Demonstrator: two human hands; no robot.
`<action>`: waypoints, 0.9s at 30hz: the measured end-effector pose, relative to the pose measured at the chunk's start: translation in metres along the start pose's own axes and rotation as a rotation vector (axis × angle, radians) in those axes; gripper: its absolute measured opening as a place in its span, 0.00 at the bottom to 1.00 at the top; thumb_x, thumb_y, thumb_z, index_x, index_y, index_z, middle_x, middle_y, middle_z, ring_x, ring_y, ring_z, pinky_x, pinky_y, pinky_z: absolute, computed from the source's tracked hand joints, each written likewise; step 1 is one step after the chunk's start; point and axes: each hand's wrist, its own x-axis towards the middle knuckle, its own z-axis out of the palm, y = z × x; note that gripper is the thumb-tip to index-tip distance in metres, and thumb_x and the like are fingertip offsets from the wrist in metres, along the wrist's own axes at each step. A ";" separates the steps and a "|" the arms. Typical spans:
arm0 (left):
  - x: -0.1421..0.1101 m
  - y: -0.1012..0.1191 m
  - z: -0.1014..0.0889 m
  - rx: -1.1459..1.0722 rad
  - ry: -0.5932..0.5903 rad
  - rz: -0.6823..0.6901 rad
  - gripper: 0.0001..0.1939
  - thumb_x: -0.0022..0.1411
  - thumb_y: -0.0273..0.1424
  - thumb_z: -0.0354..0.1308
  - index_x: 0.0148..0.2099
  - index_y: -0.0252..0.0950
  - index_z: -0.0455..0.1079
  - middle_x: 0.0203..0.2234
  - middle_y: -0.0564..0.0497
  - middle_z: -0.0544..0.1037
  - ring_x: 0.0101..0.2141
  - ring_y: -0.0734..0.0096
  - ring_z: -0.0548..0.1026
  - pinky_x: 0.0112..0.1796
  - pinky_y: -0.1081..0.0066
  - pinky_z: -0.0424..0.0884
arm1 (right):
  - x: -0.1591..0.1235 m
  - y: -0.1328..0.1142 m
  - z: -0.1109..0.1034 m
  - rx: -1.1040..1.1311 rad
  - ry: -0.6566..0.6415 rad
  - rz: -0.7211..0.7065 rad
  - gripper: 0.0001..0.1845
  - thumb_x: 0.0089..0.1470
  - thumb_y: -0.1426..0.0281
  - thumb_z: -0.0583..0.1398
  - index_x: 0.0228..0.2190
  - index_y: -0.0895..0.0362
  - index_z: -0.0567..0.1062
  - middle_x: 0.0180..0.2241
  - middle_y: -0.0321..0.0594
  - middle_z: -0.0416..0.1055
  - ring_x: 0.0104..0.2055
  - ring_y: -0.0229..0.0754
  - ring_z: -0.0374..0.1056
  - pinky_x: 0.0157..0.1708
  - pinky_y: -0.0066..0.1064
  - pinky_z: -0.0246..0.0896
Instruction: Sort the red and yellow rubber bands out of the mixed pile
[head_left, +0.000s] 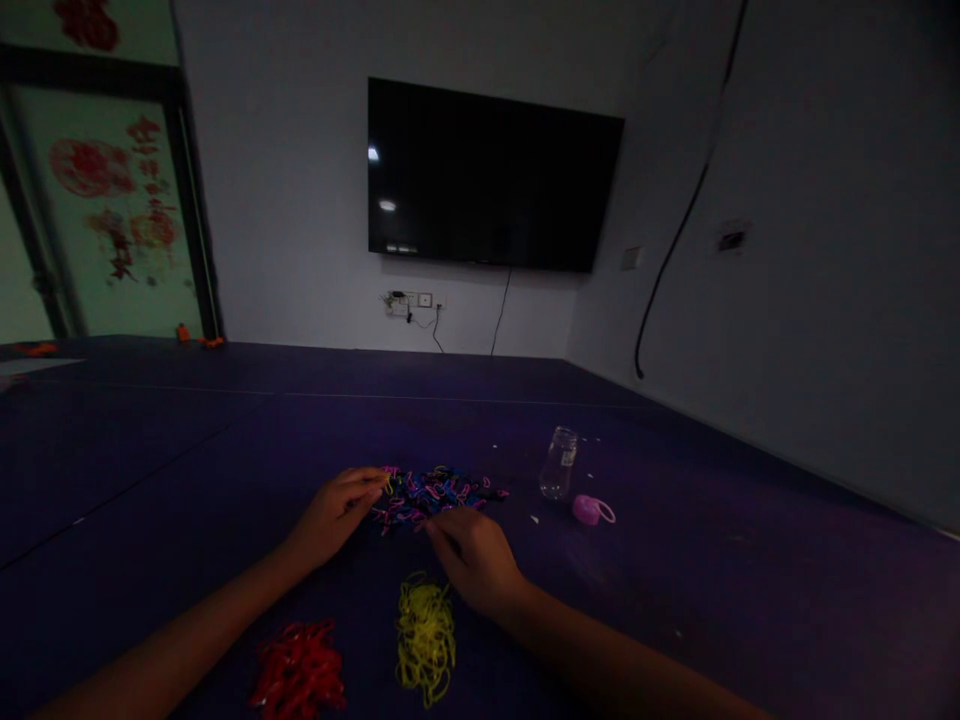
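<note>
A loose pile of mixed rubber bands (pixel 442 492), mostly blue, pink and dark, lies on the purple surface between my hands. My left hand (pixel 337 515) is at the pile's left edge, with thumb and fingers closed around a small yellow rubber band (pixel 388 484). My right hand (pixel 480 560) reaches to the pile's near edge, its thumb and forefinger pinched together; whatever is between them is too small to make out. Nearer to me, a heap of yellow rubber bands (pixel 425 640) sits below my right hand. A heap of red rubber bands (pixel 300 672) lies left of it.
A clear bottle (pixel 557 465) without its cap stands right of the pile, beside a pink cap with a loop (pixel 587 510). White scraps (pixel 534 519) dot the purple surface (pixel 675 560). Small orange things (pixel 212 342) lie at the far left edge. A television (pixel 495 175) hangs on the wall.
</note>
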 end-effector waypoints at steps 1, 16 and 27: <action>0.001 0.007 0.000 -0.048 -0.007 -0.013 0.15 0.65 0.34 0.48 0.40 0.38 0.75 0.41 0.47 0.78 0.43 0.65 0.74 0.45 0.61 0.69 | 0.000 0.000 0.000 -0.011 0.015 0.032 0.18 0.63 0.68 0.47 0.27 0.57 0.72 0.27 0.39 0.72 0.32 0.38 0.67 0.31 0.27 0.55; -0.005 0.069 0.003 -0.523 -0.473 -0.108 0.09 0.54 0.35 0.59 0.27 0.37 0.76 0.32 0.50 0.82 0.31 0.66 0.78 0.32 0.69 0.72 | 0.001 0.004 0.001 0.016 0.050 0.100 0.21 0.63 0.66 0.47 0.23 0.57 0.70 0.23 0.37 0.70 0.25 0.36 0.64 0.25 0.27 0.49; 0.000 0.010 -0.006 -0.013 0.202 -0.171 0.17 0.61 0.40 0.51 0.31 0.36 0.76 0.29 0.48 0.80 0.31 0.64 0.77 0.33 0.67 0.71 | 0.000 -0.004 -0.006 0.056 -0.096 -0.139 0.19 0.64 0.67 0.46 0.27 0.57 0.72 0.26 0.39 0.71 0.30 0.37 0.67 0.32 0.27 0.57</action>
